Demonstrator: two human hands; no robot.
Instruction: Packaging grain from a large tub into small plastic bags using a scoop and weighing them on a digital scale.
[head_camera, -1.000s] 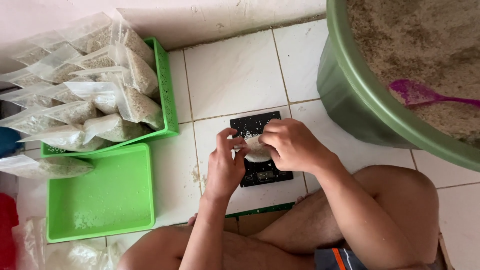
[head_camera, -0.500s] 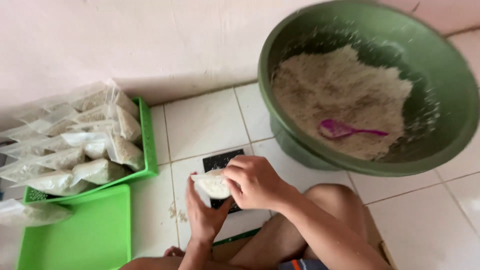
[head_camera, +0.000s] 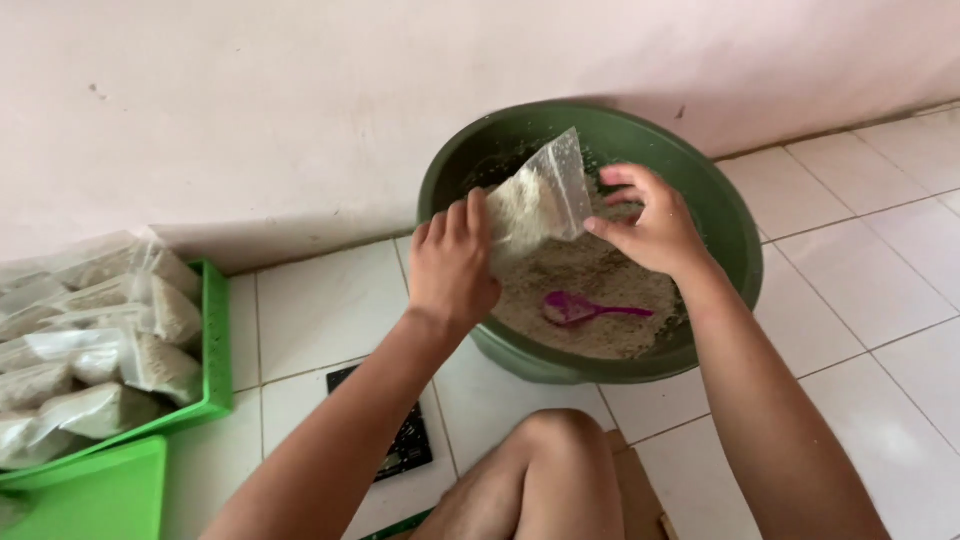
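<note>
Both hands hold a small clear plastic bag (head_camera: 538, 198) partly filled with pale grainy powder, raised and tilted over a large green basin (head_camera: 720, 210). My left hand (head_camera: 452, 262) grips the bag's left side. My right hand (head_camera: 652, 222) pinches its right edge with the fingertips. The basin holds a mound of the same pale powder (head_camera: 590, 290), with a purple plastic scoop (head_camera: 580, 308) lying on it.
A black flat scale (head_camera: 402, 440) lies on the white tiled floor by my knee (head_camera: 545, 470). At the left, a green tray (head_camera: 212, 350) is heaped with filled clear bags (head_camera: 90, 340); a second green tray (head_camera: 95, 495) sits in front. A pale wall runs behind.
The bag has been lifted off the black scale and carried up over the basin. The view has swung right and up, so the basin now sits in the centre.
</note>
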